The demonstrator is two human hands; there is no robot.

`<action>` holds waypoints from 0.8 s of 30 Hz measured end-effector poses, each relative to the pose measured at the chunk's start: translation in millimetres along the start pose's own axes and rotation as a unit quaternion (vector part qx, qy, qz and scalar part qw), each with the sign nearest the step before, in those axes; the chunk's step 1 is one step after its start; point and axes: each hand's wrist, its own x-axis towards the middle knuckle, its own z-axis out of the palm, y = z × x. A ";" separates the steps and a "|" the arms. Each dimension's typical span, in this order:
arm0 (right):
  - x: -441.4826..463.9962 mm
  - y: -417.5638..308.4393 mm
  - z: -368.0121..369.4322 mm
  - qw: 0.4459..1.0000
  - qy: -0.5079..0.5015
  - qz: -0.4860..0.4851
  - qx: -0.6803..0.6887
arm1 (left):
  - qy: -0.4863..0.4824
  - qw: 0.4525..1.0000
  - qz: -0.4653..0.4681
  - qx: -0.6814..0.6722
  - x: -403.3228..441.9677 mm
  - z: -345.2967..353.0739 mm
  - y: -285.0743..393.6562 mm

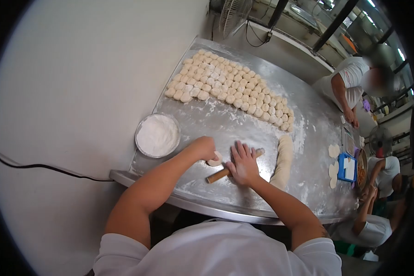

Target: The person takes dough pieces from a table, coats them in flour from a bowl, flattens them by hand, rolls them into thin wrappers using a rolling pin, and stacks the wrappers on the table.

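Operator apparel: plain white short-sleeved shirt.
Farthest from the fingers, the left sleeve and right sleeve end in straight hems. Left hand and right hand: bare, as are both forearms. Small dark marking: right arm, beside the sleeve hem.

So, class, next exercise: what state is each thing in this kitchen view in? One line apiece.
Small dough piece: flattened, edge held by the left hand
Rolling pin: under the spread right hand
Long dough roll: uncut
Dough balls: portioned, packed closely
Flour bowl: well filled
Table: dusted with flour
Upper fan: can't tell if running
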 end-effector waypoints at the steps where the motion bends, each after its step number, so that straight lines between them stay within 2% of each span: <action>1: 23.7 -7.6 -1.0 1.000 0.017 0.016 -0.014 | 0.000 1.000 -0.006 0.000 1.5 1.4 -2.3; 4: 100.1 -23.2 -2.5 0.995 0.070 0.072 0.004 | 0.038 0.999 -0.029 -0.021 -1.6 -6.2 -2.2; 7: 161.1 -27.8 6.9 0.977 0.195 0.085 0.007 | 0.049 0.994 -0.069 -0.066 4.1 -4.7 -12.5; 9: 173.1 -29.5 2.4 0.978 0.189 0.074 0.051 | 0.057 0.992 -0.077 -0.085 -0.1 -14.5 -9.4; 12: 143.6 -23.3 4.5 0.973 0.185 0.057 0.122 | 0.106 0.992 -0.019 -0.068 3.2 -6.4 -15.7; 13: 118.6 -14.1 7.3 0.971 0.186 0.048 0.145 | 0.067 0.990 -0.035 -0.122 5.3 -10.6 -15.4; 15: 35.6 2.5 19.8 0.992 0.112 0.029 0.048 | -0.020 0.970 -0.068 -0.231 8.3 -15.0 -16.1; 17: -29.7 11.9 17.5 0.996 0.084 0.006 0.016 | -0.063 0.973 -0.076 -0.210 8.2 -19.5 -19.7; 18: -33.7 9.5 11.6 0.997 0.075 0.005 0.016 | -0.088 0.972 -0.081 -0.200 6.5 -18.3 -19.9; 20: -30.4 5.5 1.5 0.998 0.062 0.005 0.019 | -0.111 0.974 -0.095 -0.175 2.3 -26.4 -15.3; 22: 27.7 -5.7 3.8 0.998 0.051 0.036 -0.003 | -0.114 0.975 -0.116 -0.151 -2.0 -32.9 -8.1; 24: 97.7 -30.2 -7.4 0.992 0.079 0.101 0.006 | -0.040 0.992 -0.081 -0.089 -0.7 -24.4 -9.6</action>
